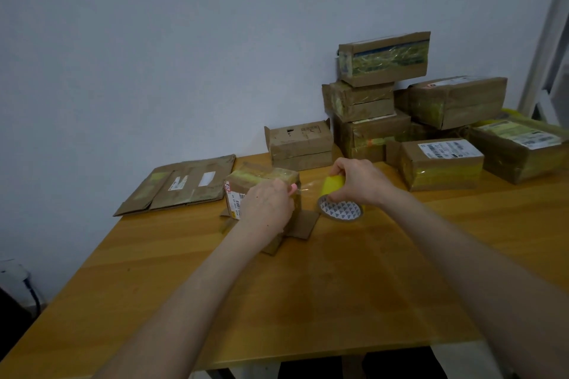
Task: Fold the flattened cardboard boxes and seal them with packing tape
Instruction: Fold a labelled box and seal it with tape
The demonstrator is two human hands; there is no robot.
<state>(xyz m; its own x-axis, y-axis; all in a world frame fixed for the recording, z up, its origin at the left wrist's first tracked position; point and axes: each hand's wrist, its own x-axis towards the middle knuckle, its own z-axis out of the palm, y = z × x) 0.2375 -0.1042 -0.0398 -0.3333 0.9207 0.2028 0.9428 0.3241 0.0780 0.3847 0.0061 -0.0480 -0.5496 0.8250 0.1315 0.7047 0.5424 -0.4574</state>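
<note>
Wooden tabletop (308,286), orange-brown, some dull patches. Far left: flattened cardboard (181,184), lying flat. Centre: small box (261,177) standing, bottom flaps splayed on the wood. Behind it, a plain box (300,144). Far right: a stack of taped boxes (369,129), with a labelled box (440,166) just in front.

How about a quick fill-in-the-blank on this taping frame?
1. The right hand grips the roll of ____.
2. The left hand pinches the pulled-out strip at the small box, which sits on the ____.
3. The flattened cardboard lies to the box's ____.
4. The sealed boxes are stacked by the ____.
Missing: tape; table; left; wall.
</note>
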